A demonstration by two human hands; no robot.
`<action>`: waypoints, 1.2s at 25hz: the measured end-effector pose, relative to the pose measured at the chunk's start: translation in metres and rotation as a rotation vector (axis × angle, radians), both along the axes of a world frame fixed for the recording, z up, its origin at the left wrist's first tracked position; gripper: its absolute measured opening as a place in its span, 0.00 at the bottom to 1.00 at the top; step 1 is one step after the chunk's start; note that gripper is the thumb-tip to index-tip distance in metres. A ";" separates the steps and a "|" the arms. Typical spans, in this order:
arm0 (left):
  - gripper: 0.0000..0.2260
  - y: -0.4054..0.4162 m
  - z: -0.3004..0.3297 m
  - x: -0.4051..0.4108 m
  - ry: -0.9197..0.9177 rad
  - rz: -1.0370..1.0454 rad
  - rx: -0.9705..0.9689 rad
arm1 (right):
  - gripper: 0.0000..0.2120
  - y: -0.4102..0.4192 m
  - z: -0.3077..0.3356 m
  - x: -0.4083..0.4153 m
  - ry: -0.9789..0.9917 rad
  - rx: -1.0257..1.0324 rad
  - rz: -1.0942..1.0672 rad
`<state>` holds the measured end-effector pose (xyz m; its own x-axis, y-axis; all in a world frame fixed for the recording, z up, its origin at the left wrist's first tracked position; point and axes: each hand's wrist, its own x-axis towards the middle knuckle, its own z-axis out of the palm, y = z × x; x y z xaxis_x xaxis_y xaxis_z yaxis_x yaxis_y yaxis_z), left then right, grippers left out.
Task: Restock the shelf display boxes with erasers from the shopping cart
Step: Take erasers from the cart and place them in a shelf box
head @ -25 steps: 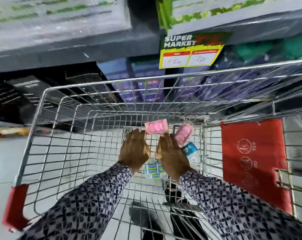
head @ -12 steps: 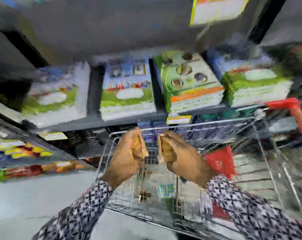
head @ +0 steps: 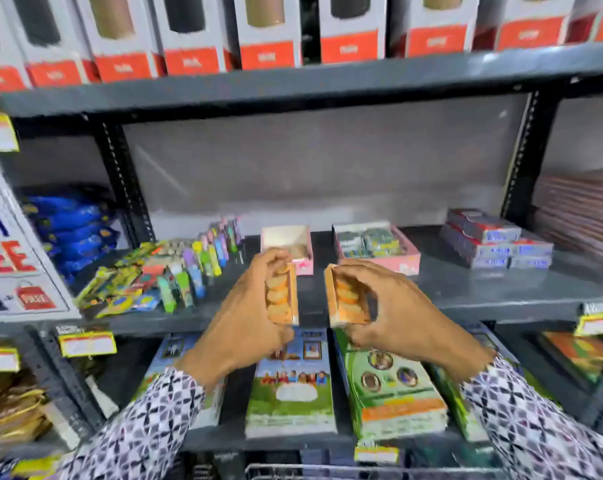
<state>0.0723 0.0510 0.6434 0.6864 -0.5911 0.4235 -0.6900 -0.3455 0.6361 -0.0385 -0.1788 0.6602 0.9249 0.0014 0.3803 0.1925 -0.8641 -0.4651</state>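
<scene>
Both hands are up in front of the grey shelf (head: 466,289), each one gripping a small pack. The left hand (head: 248,317) is curling its fingers (head: 275,292) around an orange-edged pack of erasers (head: 282,296), holding it on end with the thumb tucked under the bottom; round orange shapes are showing along its open side. The right hand (head: 390,313) is doing the same with a second pack (head: 345,296), fingers wrapped tight over the top and thumb pressing from below, the pack tilting slightly. The two packs are hanging side by side, apart, with a dark gap between them, just in front of the shelf's near edge. Patterned sleeves (head: 161,420) are reaching in from the bottom corners. Behind the left-hand pack, a pink display box (head: 286,237) is sitting on the shelf, open-topped and looking mostly bare inside, though the blur is making the contents hard to read. Just to its right, a second pink box (head: 379,261) is holding a cluster of small greenish wrapped items (head: 369,242). Farther right, a stack of flat red-and-blue boxes (head: 494,242) is resting on the shelf. To the left, a row of colourful small packets (head: 203,258) is standing in a slanted line. On the shelf below, picture-covered books (head: 293,393) are lying flat. Along the top shelf, white cartons with red bands (head: 268,32) are lined up. At the very bottom, the wire rim of the shopping cart (head: 327,469) is just peeking in.
</scene>
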 end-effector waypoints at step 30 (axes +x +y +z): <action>0.17 -0.044 -0.006 0.195 -0.327 0.173 0.367 | 0.17 -0.008 -0.004 0.228 -0.040 -0.168 -0.180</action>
<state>0.2675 0.0068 0.6376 0.6537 -0.6306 0.4184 -0.7454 -0.6319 0.2122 0.1896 -0.1864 0.6558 0.9003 -0.0956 0.4247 0.0438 -0.9508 -0.3068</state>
